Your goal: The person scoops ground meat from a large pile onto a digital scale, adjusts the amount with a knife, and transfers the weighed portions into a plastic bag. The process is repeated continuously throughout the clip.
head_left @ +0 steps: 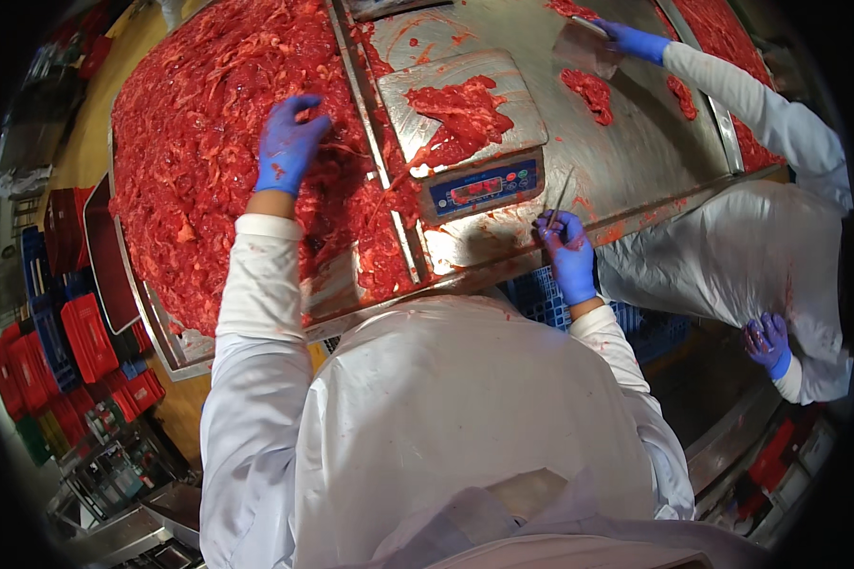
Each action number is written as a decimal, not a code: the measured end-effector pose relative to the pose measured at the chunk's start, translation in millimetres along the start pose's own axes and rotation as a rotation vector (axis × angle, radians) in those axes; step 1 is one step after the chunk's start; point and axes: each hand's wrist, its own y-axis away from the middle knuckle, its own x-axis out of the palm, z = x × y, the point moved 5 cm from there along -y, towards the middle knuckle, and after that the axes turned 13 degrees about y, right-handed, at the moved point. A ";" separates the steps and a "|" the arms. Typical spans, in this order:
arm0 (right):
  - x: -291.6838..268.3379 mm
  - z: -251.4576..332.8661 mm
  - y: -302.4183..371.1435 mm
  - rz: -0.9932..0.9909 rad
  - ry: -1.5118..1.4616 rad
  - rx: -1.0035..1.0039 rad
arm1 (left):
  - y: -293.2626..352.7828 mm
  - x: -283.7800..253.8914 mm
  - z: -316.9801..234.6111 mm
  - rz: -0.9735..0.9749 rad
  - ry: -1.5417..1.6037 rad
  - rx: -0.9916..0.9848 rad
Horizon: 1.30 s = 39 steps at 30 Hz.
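- Beyond the bench's left end, red crates [90,337] are stacked beside some blue ones.
- A large heap of red meat [199,142] fills the left part of the bench [579,161], running from near its front edge to past the top of the view.
- The left hand [292,140], in a blue glove, is over the right half of that heap, its fingers curled and the thumb apart from them (whether they touch the meat, I cannot tell).
- A straight metal strip [375,142] bounds the heap on its right, its long axis running from the bench's near edge toward the far one; some meat lies beyond it.
- Just right of the strip, a scale [527,104] stands with its blue panel [484,191] toward the near edge; a flat portion of meat [460,114] lies on its plate.
- The right hand [569,261], also gloved, is at the near edge, closed on a slim knife-like tool [562,194].
- That tool is right of the scale's panel; its long axis slants across the line of the near edge, and its tip points inward over the bench, leaning right.
- Under that edge, a blue crate [531,289] shows.
- Farther right, a co-worker's gloved hand [636,43] holds a flat, see-through piece [586,49] above the bench, near two loose meat pieces [588,93].
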 end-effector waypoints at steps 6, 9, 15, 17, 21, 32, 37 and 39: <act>45.7 93.8 -6.3 0.272 0.179 -0.213 | 77.4 101.7 -68.5 0.180 -0.222 0.467; 75.1 103.5 -41.0 0.393 0.285 -0.184 | 74.1 145.3 -66.6 0.265 -0.484 0.477; 65.0 97.0 -34.1 0.624 -0.238 0.105 | 55.0 116.5 -36.4 0.240 -0.446 0.386; 71.5 103.5 -21.2 0.725 -0.147 0.170 | 63.2 118.5 -32.4 0.259 -0.414 0.387; 105.5 103.4 -44.4 0.756 -0.125 0.129 | 84.2 129.0 -43.2 0.342 -0.395 0.414; 136.4 105.1 -53.9 0.771 -0.225 0.259 | 107.7 99.1 -12.6 0.285 -0.352 0.360; 151.8 38.9 -2.3 1.141 -0.127 0.273 | 106.3 17.4 40.3 0.097 -0.844 0.316; 136.8 32.1 11.2 1.153 0.092 0.192 | 102.5 -8.2 40.8 0.049 -0.722 0.205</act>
